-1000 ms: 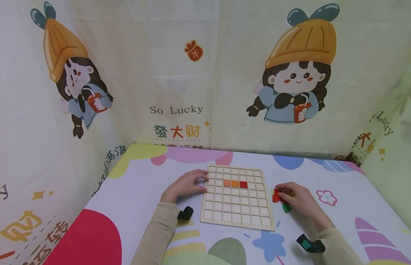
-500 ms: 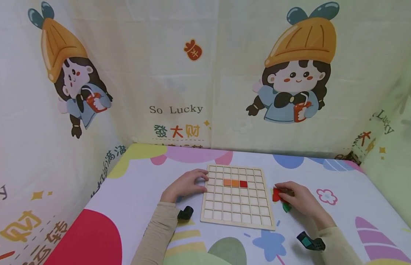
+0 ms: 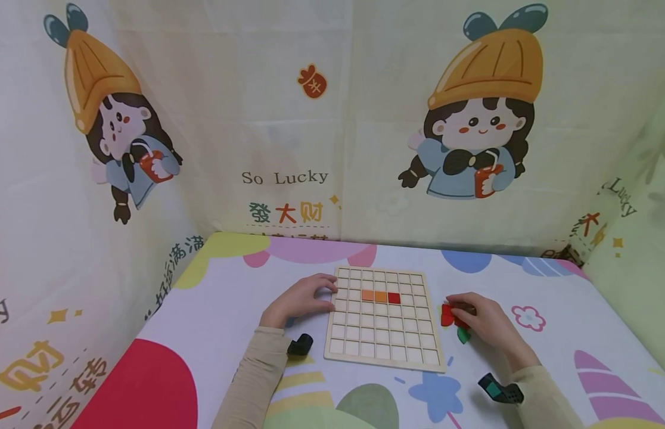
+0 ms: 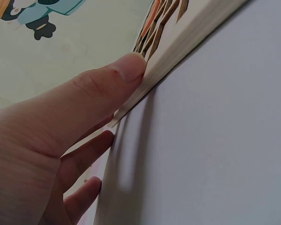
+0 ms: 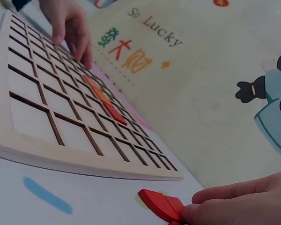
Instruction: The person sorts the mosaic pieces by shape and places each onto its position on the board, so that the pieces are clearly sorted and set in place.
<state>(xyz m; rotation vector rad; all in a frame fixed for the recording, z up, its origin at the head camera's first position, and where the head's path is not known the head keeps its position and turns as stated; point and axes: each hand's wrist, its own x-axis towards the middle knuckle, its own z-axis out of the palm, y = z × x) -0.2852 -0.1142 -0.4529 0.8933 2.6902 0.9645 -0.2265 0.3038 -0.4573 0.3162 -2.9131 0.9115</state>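
Note:
A square wooden grid board (image 3: 385, 364) lies on the table, with two orange tiles (image 3: 374, 296) and one red tile (image 3: 394, 298) in a row of its cells. My left hand (image 3: 302, 300) rests at the board's left side; in the left wrist view the thumb (image 4: 129, 68) touches the edge while other fingers lie beyond the corner. To the right of the board, my right hand (image 3: 485, 322) reaches over loose red pieces (image 3: 446, 316), a fingertip touching one in the right wrist view. A green piece (image 3: 463, 335) pokes out below it. The palm hides part of this small pile.
A patterned cloth (image 3: 241, 298) covers the table. Printed fabric walls (image 3: 386, 208) enclose the back and sides. Black wrist cameras (image 3: 300, 344) sit on both forearms, near the beige sleeves (image 3: 260, 369).
My left hand and the board stay in place. The right hand shifts only slightly over the loose pieces, and the green piece shows about as before.

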